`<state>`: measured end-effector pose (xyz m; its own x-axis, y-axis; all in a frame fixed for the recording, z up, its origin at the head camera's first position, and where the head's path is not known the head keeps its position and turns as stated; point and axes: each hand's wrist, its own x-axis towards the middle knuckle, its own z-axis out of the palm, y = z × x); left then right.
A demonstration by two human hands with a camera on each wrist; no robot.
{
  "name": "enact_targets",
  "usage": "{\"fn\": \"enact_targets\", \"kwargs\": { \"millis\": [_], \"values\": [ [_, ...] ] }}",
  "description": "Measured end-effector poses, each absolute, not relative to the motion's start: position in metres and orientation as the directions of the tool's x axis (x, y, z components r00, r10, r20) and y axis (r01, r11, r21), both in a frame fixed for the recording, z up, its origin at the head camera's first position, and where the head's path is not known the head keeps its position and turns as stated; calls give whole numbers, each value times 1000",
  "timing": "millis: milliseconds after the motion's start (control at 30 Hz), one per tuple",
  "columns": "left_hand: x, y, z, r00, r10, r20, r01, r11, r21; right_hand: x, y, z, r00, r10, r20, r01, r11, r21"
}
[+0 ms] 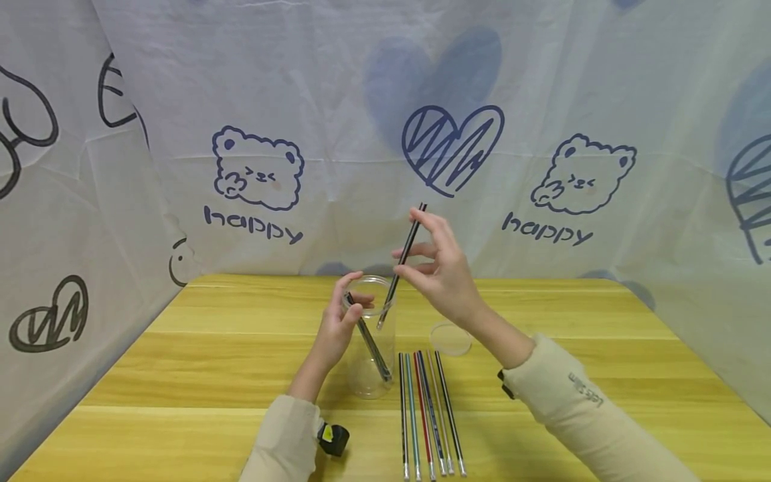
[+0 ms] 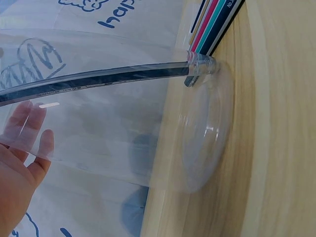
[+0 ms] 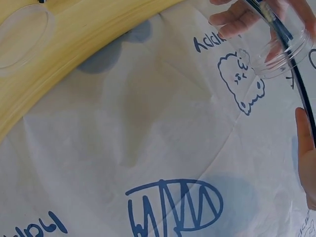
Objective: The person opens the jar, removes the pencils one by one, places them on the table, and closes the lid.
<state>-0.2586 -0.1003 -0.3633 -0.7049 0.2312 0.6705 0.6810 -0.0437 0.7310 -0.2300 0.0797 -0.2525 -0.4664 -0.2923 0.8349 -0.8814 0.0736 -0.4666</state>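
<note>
My left hand [image 1: 334, 331] grips a clear plastic jar [image 1: 361, 385] near its rim, thumb and fingers around it. The jar stands slightly tilted on the table. Inside it leans dark pencil stock [image 1: 373, 348], eraser end at the bottom; whether it is one pencil or more I cannot tell. My right hand [image 1: 446, 278] pinches a black pencil [image 1: 411, 239], held slanted with its eraser end down at the jar's mouth. In the left wrist view, the fingers [image 2: 44, 143] show against the jar wall. The right wrist view catches only part of the right hand [image 3: 307, 173].
Several pencils [image 1: 423, 415] in black, teal, red, blue and other colours lie side by side right of the jar, eraser ends toward me. A round clear lid [image 1: 450, 339] lies behind them. A printed white cloth [image 1: 355, 201] hangs behind the wooden table [image 1: 181, 375].
</note>
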Motion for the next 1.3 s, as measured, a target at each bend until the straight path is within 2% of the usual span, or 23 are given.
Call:
{"fn": "enact_targets", "kwargs": {
  "millis": [233, 533, 1033, 1300],
  "values": [
    [-259, -100, -363, -703, 222, 675, 688, -29, 725, -230, 81, -251, -451, -241, 860, -889, 34, -457],
    [-259, -100, -364, -696, 217, 684, 697, -26, 717, -229, 82, -249, -429, -109, 897, -885, -150, -441],
    [-258, -101, -364, -704, 213, 677, 690, -18, 723, -229, 94, -236, -392, -27, 919, -919, -34, -393],
    [-259, -100, -364, -710, 225, 668, 684, -8, 730, -227, 101, -244, -436, -33, 899, -899, 53, -434]
  ]
}}
